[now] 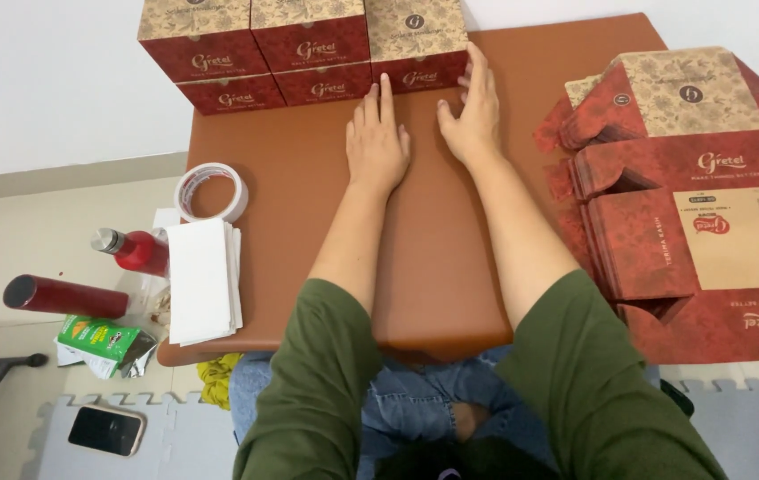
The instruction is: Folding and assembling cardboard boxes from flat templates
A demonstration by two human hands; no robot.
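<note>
below, a low brown table (433, 267) filled the middle of the view, with the person seated at its near edge in green sleeves and jeans. to the right, a heap of flattened red-and-tan cartons (690, 222) lay partly over the table's side. along the far edge stood a row of assembled red-and-tan boxes (304, 44), stacked in two layers, and the rightmost box (417, 44) was the one the hands met. both forearms reached straight forward across the tabletop, nearly parallel. the right hand (473, 111) lay palm down with fingers extended and slightly spread, its fingertips pressed against the right front corner of that box, gripping nothing. the left hand (377, 138) rested flat on the table just beside it, fingers straight and close together, the tips touching the base of the same box, likewise holding nothing. on the table's left part sat a stack of white paper sheets (203, 280), and beyond it a roll of tape (210, 191). off the table on the floor lay a dark red cylinder (64, 296), a red bottle (133, 249), a green packet (99, 342) and a phone (105, 430) on the foam mat.
</note>
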